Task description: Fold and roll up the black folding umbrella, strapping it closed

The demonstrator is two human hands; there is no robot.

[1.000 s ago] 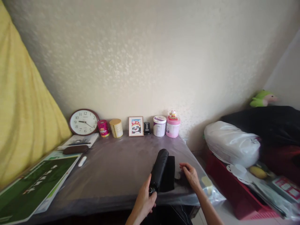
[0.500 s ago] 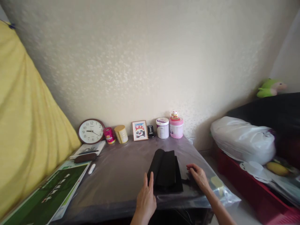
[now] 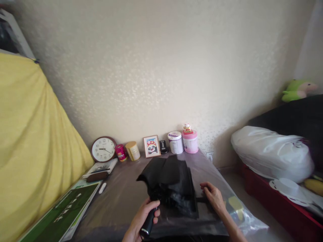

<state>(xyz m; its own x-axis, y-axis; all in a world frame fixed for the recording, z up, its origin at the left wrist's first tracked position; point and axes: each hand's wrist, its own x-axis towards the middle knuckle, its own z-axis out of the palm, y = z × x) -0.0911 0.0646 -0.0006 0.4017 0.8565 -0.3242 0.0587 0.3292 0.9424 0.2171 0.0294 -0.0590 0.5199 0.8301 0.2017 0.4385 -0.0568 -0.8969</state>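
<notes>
Toward the table's near edge (image 3: 108,227), an umbrella (image 3: 165,173) is slanted handle-first, gripped by the left hand (image 3: 141,214); right hand (image 3: 214,197) curled, hold unclear.

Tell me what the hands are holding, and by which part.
The left hand holds the black umbrella by its handle. Whether the right hand grips the dark strap beside it cannot be told.
</notes>
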